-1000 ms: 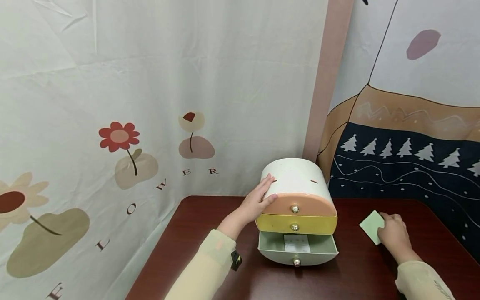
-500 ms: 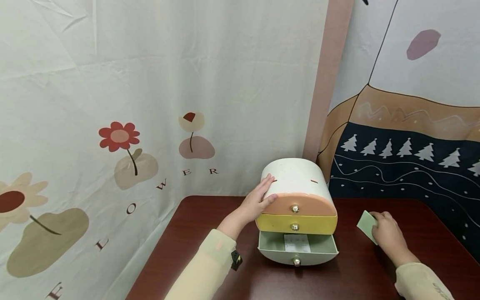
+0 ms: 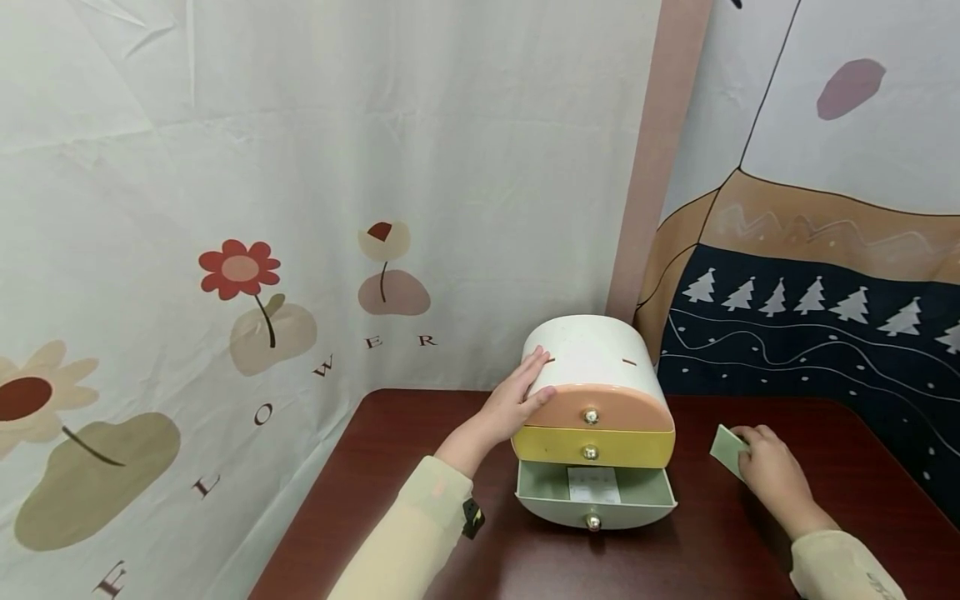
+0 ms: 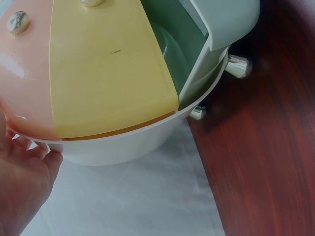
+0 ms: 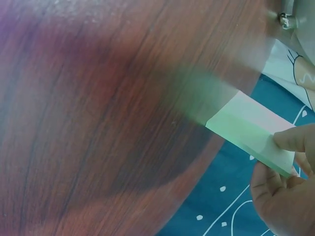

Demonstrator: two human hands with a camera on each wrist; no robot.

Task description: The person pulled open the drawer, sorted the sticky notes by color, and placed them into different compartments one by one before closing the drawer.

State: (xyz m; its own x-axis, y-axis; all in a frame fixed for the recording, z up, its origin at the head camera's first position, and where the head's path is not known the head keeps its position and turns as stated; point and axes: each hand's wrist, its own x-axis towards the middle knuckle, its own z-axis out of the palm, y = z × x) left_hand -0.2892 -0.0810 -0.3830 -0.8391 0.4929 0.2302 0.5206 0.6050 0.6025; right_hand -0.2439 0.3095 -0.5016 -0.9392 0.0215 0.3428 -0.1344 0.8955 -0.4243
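A small drawer box (image 3: pixel 588 354) with a white rounded top stands on the table. Its peach drawer (image 3: pixel 558 408) and yellow drawer (image 3: pixel 630 447) are closed, while the green bottom drawer (image 3: pixel 637 517) is pulled out. Inside that one lies a white piece (image 3: pixel 594 485) with faint marks. My left hand (image 3: pixel 510 412) rests against the box's left side, fingers spread over the top and the peach front. To the right of the box, my right hand (image 3: pixel 776 475) pinches a pad of pale green sticky notes (image 5: pixel 251 130) between thumb and fingers, lifted above the table.
The dark red wooden table (image 3: pixel 420 467) meets a pale curtain (image 3: pixel 480 208) with printed flowers along its back. A navy cloth with white trees (image 3: pixel 810 333) hangs behind the right side. A dark band (image 3: pixel 472 518) sits on the left wrist.
My right hand has moved slightly left with the sticky note pad, which has tilted from facing up toward edge-on. The left hand and the drawer box stay put.
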